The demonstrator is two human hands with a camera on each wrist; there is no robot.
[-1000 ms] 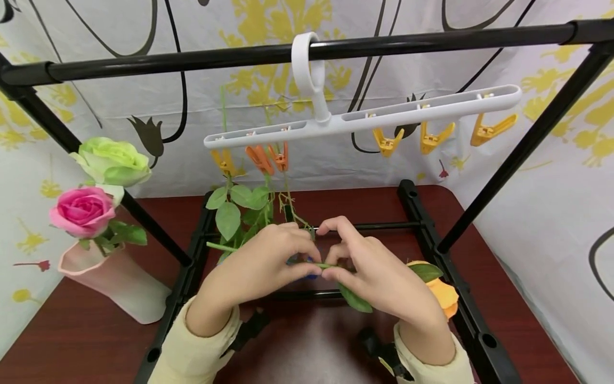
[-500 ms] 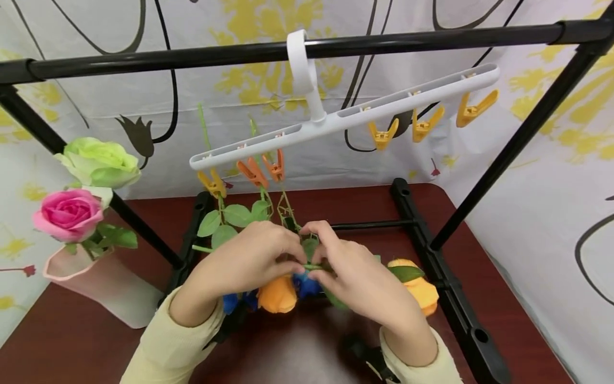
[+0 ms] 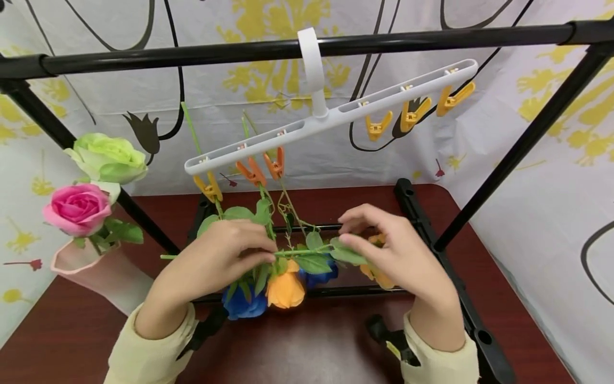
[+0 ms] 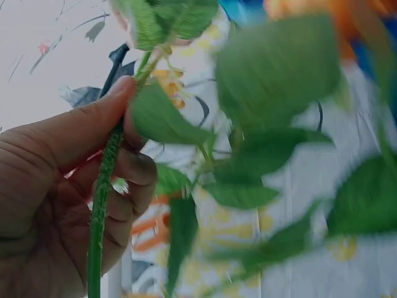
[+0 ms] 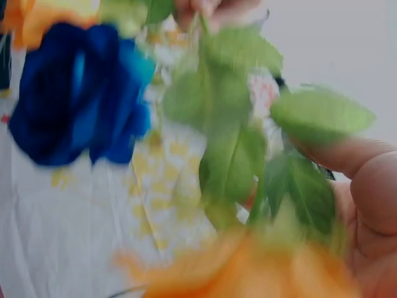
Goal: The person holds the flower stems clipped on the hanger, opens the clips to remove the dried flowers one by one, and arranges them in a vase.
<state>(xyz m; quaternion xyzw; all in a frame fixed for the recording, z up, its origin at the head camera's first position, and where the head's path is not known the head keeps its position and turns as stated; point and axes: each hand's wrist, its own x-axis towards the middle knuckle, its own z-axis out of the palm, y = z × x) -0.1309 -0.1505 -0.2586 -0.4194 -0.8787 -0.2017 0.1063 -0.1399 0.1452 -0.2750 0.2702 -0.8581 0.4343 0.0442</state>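
My left hand pinches the green stem of an orange rose lying sideways below the hanger. In the left wrist view, the stem runs between thumb and fingers. The rose's bloom is partly hidden behind my right hand, whose fingers are loosely bent beside the stem's leaves. The right wrist view has its thumb close against a leaf. Upside down from clips hang a blue rose, an orange rose and another blue rose.
A white hanger tilts on a black rod, its left end lower. Three yellow clips on its right half hold nothing. A pink-white vase with a pink rose and a green rose stands at left.
My hands have moved apart; the right hand has slid rightward along the stem from the left hand toward the bloom. The hanger has swung, its left end now nearer and lower.
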